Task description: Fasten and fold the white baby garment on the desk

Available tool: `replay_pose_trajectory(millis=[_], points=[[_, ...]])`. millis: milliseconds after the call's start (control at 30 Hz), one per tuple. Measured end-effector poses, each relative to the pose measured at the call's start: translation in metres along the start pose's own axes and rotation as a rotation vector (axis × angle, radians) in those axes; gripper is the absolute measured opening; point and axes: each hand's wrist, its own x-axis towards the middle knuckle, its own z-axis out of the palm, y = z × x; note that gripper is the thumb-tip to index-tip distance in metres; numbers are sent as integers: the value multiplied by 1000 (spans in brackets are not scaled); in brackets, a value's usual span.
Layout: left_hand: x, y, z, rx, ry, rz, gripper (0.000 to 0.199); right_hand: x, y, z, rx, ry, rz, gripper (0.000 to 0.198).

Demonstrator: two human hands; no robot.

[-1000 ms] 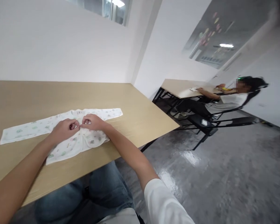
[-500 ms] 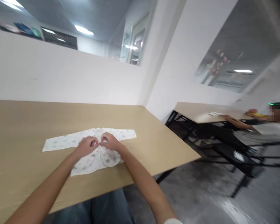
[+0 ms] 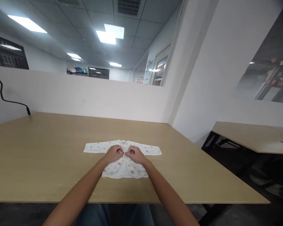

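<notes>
A white long-sleeved baby top [image 3: 119,170], printed with small green, pink and grey motifs, lies face up in the lower centre of the frame, its collar toward the top and its sleeves spread to either side. The left hand [image 3: 114,153] and right hand [image 3: 136,153] rest on its chest, thumb and forefinger of each curled into a ring and pinching the cloth at the front opening; their tips nearly meet, and whether a fastener is between them is too small to tell. Below the fingers the front edges part toward the rounded hem. The wood-coloured table [image 3: 56,157] under the garment fills most of the lower frame. A black cable [image 3: 13,101] bends down to it at the left edge; a second table [image 3: 245,135] stands at the right, apart from the first.
</notes>
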Motion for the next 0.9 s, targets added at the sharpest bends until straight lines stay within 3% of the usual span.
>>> replay_pose_trajectory(millis=[333,600,900], points=[[-6,15,-4,66,-70,-89,17,-5,-4,-1,-37,-41,31,39],[-3,0,5,76,-69,-86,15,-3,0,1,-81,-78,13,36],[-5,-5,4,-3,-25,-58,20,-12,-5,-12,-87,-99,77,40]])
